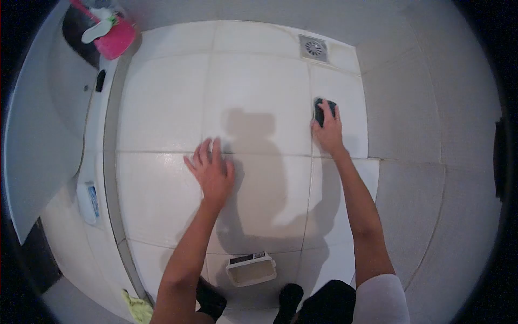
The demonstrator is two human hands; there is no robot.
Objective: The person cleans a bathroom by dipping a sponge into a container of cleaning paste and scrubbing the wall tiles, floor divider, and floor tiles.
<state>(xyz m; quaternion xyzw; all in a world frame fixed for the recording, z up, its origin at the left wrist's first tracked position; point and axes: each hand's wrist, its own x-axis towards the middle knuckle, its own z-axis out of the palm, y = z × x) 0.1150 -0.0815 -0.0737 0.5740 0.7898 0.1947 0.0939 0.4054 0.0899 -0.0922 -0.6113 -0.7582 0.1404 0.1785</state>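
My right hand [328,132] grips a dark scrubbing sponge [319,114] and presses it on the white tiled floor [259,81], near the right wall. The sponge's underside is hidden. Farther left, my left hand [210,171] rests with spread fingers on or just over the tiles, close to a grout line, with nothing in it. Between my feet and hands sits a small white rectangular tub [251,271] with a dark label on its far side; it holds something pale, perhaps cloudy liquid.
A square metal drain [313,49] lies at the far right corner. Along the left runs a raised ledge [111,129] beside a glass panel [43,108]. Beyond it are a white bottle [89,202] and a pink container [116,40] with brushes. A yellow-green cloth [137,308] lies at lower left.
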